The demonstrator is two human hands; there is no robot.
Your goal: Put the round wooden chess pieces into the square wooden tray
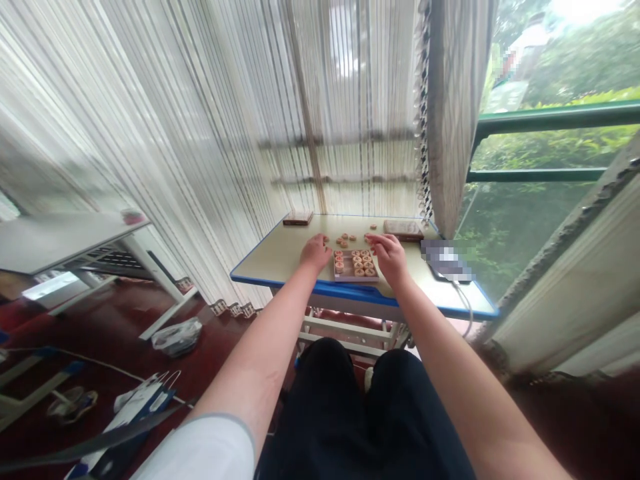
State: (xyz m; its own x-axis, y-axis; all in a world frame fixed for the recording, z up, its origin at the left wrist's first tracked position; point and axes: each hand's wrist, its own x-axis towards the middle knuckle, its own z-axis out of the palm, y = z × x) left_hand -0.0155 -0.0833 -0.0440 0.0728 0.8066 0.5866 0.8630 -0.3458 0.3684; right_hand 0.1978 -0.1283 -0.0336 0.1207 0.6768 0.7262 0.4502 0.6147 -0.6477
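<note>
Currently resting left hand [315, 252] flat on blue-edged desk [273, 257], fingers loosely spread, just left of wooden tray [356, 279] of round chess pieces [356, 264], frame centre. Holding right hand [387, 257] over tray's right edge, fingertips near loose pieces [346, 238] above; fingers narrow, gripping anything: cannot tell.

Sheer striped curtains [200, 133] hang behind the blue-edged desk [270, 257]. Right of it, a green-framed window [540, 213] shows daylit foliage; left, seemingly another white table [60, 237] on dark-red floor [100, 327].
</note>
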